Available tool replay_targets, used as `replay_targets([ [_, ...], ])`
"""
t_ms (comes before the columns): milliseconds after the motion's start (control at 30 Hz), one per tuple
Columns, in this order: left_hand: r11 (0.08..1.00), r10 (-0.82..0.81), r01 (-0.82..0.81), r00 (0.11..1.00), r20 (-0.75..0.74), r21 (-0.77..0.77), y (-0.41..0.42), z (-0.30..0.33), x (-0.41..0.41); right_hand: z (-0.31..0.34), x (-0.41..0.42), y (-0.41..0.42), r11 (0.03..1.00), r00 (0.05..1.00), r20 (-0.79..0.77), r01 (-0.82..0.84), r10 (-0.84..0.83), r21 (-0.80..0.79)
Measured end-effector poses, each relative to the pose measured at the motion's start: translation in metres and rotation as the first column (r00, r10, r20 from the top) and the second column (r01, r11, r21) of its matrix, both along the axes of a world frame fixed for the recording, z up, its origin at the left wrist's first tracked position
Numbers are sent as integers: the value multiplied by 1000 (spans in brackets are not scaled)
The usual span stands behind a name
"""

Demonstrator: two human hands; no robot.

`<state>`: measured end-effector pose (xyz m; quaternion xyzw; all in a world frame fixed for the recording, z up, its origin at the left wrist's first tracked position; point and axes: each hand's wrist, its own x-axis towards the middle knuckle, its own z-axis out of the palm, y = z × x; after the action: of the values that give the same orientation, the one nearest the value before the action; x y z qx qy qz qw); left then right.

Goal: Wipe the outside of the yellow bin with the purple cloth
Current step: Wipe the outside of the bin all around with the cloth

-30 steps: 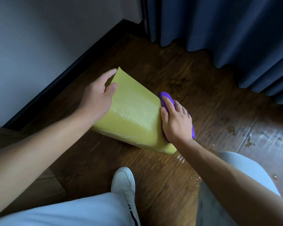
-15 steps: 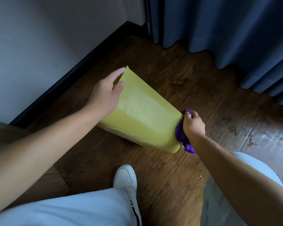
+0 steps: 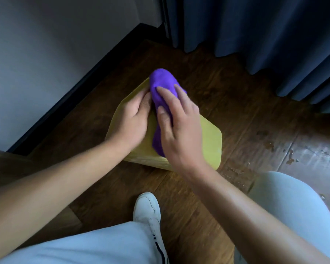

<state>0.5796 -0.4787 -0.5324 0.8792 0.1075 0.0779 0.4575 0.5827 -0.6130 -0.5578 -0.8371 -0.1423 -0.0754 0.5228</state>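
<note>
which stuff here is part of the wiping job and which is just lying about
In the job: bin, cloth, left hand resting on the bin, right hand pressing the cloth.
Just about: curtain, shoe, wet spots on the floor.

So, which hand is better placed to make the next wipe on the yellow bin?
The right hand: its fingers press the purple cloth onto the yellow bin. The left hand rests on the bin.

A fuzzy purple cloth (image 3: 161,86) lies on the smooth, matt yellow plastic bin (image 3: 211,143), above a dark, grainy wood floor (image 3: 236,115) with pale wet-looking flecks
</note>
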Motion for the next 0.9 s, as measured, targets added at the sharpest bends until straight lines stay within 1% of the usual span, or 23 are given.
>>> replay_targets([
  [100, 999, 27, -26, 999, 33, -22, -3, 1, -4, -12, -14, 21, 995, 996, -68, 56, -61, -78],
  [233, 998, 60, -59, 998, -21, 24, 8, -1, -3, -23, -13, 27, 990, 987, -122, 91, -104, -112],
  [367, 993, 98, -101, 994, -57, -53, 31, -1, -2, -56, -3, 13, 967, 978, -144, 113, -149, -229],
  [467, 986, 150, -153, 987, -56, -63, 49, -7, -3, -85, 5, -6, 927, 950, -203, 160, -237, -338],
  [533, 982, 170, -175, 984, -61, -76, 57, -10, -4, -96, 9, -18, 909, 928, -247, 173, -280, -380],
  [667, 973, 197, -204, 978, -70, -104, 60, -10, -1, -108, 13, -37, 918, 885, -321, 233, -337, -320],
  [767, 974, 207, -213, 976, -71, -84, 57, -5, 0, -114, 16, -48, 923, 824, -419, 309, -381, -231],
  [833, 976, 201, -205, 978, -64, -73, 54, -4, -1, -117, 18, -55, 915, 761, -512, 370, -399, -163],
  [900, 981, 183, -186, 981, -61, -52, 51, -2, -1, -119, 20, -63, 883, 651, -648, 463, -395, -74],
])
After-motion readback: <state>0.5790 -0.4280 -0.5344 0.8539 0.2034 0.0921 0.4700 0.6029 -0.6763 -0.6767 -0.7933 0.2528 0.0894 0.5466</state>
